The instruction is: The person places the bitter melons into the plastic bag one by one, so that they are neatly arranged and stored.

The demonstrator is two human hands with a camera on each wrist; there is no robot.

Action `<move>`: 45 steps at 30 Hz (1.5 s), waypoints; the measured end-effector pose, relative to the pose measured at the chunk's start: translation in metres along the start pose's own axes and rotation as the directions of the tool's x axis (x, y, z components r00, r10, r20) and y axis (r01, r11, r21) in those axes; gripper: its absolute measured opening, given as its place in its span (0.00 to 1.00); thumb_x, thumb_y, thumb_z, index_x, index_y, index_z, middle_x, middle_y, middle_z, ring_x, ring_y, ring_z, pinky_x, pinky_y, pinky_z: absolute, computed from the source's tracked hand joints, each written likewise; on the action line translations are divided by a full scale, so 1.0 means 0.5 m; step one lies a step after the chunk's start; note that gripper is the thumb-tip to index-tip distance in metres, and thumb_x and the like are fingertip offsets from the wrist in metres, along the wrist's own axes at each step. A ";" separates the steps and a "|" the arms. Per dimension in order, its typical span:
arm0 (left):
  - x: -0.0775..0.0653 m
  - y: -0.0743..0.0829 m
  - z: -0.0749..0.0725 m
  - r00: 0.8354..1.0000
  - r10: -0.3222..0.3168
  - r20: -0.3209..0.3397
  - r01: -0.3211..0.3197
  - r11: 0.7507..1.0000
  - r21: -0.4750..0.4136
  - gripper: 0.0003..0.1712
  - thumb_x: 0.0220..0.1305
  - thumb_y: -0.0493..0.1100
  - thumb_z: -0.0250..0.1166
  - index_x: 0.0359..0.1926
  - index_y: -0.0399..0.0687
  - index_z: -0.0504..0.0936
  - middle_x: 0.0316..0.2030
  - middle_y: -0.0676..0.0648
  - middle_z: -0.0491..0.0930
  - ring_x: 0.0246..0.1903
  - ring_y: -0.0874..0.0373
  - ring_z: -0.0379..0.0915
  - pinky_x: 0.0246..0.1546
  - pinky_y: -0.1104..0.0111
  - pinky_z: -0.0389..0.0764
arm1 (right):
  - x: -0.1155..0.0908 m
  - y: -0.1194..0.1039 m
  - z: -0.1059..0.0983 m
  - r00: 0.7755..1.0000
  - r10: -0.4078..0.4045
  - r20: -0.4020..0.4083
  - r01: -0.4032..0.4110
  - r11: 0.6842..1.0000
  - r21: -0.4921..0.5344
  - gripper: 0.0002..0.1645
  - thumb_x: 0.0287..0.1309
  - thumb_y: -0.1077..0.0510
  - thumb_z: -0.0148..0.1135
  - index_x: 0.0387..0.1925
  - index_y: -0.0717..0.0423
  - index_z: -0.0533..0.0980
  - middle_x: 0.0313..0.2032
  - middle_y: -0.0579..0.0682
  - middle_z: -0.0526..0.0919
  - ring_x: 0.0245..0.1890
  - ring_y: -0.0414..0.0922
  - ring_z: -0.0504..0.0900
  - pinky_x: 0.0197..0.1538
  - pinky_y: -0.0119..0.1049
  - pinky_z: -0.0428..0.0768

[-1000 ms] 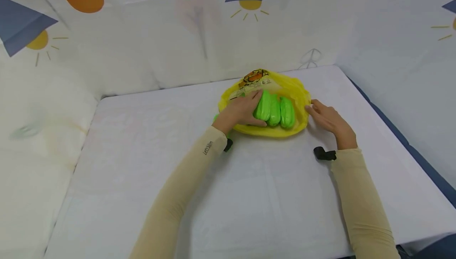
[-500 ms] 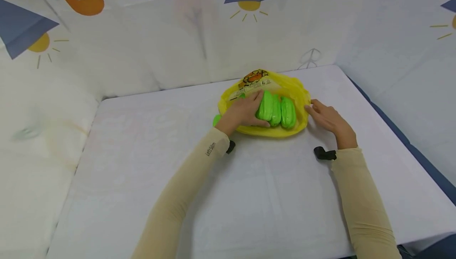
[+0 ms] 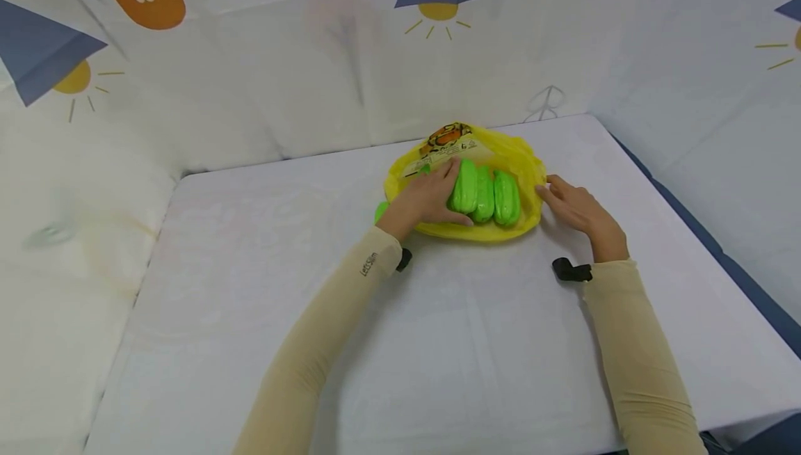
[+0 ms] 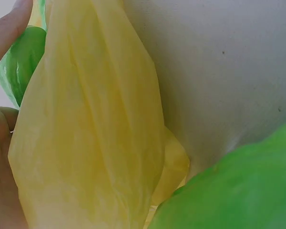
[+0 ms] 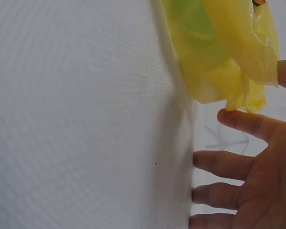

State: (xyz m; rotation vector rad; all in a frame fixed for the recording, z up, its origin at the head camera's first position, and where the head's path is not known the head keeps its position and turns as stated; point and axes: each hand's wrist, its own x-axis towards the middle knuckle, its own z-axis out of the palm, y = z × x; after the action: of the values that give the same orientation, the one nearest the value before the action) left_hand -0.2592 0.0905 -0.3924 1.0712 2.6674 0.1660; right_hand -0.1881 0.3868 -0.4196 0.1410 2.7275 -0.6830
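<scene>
Near the back of the table, a yellow plastic bag (image 3: 482, 232) lies with its mouth spread wide. Several glossy green oblong packets (image 3: 484, 194) sit side by side inside it. My left hand (image 3: 422, 197) grips the leftmost packet of the row (image 3: 464, 187), thumb in front and fingers over the far side. My right hand (image 3: 578, 208) pinches the bag's right rim between thumb and index finger; in the right wrist view its other fingers (image 5: 219, 164) are extended. A further green packet (image 4: 233, 191) lies outside the bag, mostly hidden behind my left wrist in the head view.
A white cloth covers the table (image 3: 438, 357). Behind it stands a white fabric wall (image 3: 300, 79) with printed lamps, close to the bag. On the right, a dark blue strip (image 3: 707, 239) runs along the table edge.
My left hand has shifted slightly right, and the row of green packets moved a little right with it. The right hand stays at the bag's rim.
</scene>
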 end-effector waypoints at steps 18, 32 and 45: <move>-0.024 -0.015 -0.007 0.998 0.012 -0.055 -0.012 1.000 0.002 0.75 0.46 0.80 0.63 0.78 0.46 0.34 0.79 0.47 0.38 0.74 0.47 0.51 0.74 0.50 0.55 | 0.001 -0.004 -0.003 1.000 0.003 0.006 -0.003 1.000 -0.002 0.53 0.66 0.24 0.23 0.76 0.58 0.44 0.70 0.75 0.55 0.67 0.73 0.56 0.66 0.71 0.57; -0.046 -0.002 -0.024 0.994 0.054 -0.094 -0.046 0.996 0.076 0.74 0.48 0.81 0.61 0.78 0.47 0.34 0.78 0.47 0.42 0.74 0.48 0.53 0.73 0.52 0.56 | -0.010 0.006 -0.001 1.000 0.026 0.004 -0.026 1.000 0.011 0.54 0.66 0.24 0.23 0.77 0.58 0.41 0.71 0.73 0.53 0.68 0.74 0.53 0.67 0.72 0.54; -0.092 -0.016 -0.013 0.987 0.092 -0.134 -0.081 0.993 0.089 0.72 0.48 0.81 0.61 0.78 0.44 0.39 0.78 0.45 0.42 0.74 0.45 0.52 0.74 0.50 0.54 | -0.005 -0.004 0.000 1.000 0.014 0.012 -0.014 1.000 0.005 0.53 0.67 0.25 0.23 0.77 0.59 0.41 0.70 0.74 0.53 0.67 0.73 0.55 0.67 0.72 0.55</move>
State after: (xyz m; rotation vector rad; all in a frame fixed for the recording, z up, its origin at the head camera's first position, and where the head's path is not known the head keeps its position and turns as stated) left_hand -0.2345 0.0527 -0.3786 1.2452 2.7726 0.1523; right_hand -0.1861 0.3848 -0.4180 0.1568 2.7107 -0.6850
